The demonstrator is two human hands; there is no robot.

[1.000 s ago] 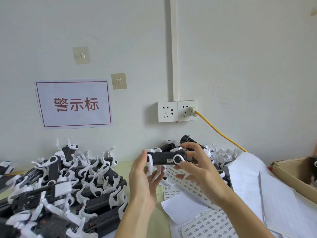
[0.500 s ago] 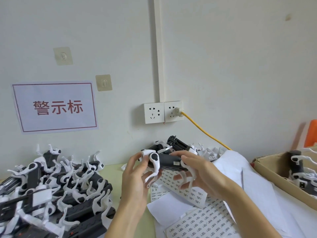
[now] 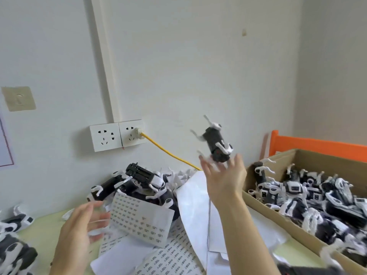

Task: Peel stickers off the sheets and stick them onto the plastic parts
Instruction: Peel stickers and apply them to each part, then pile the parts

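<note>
A black plastic part with white clips [image 3: 215,144] is in the air just above my right hand [image 3: 223,179], whose fingers are spread and hold nothing. It hangs left of the cardboard box [image 3: 256,203], which holds several similar black-and-white parts [image 3: 309,197]. My left hand [image 3: 79,229] is lower left over the table, fingers relaxed and blurred, holding nothing. A sticker sheet [image 3: 139,217] with rows of small labels leans against a pile of parts [image 3: 139,179] in the middle. More sticker sheets [image 3: 168,257] lie flat below it.
White backing sheets [image 3: 196,195] lie between the pile and the box. More parts [image 3: 12,239] lie at the left edge. A yellow cable [image 3: 168,153] runs from the wall socket [image 3: 131,134] down behind the papers. An orange frame [image 3: 317,144] stands behind the box.
Both hands held the part over the sticker sheets; now it has left them and flies right toward the box. My right hand rose and opened, my left dropped away. The view turned right.
</note>
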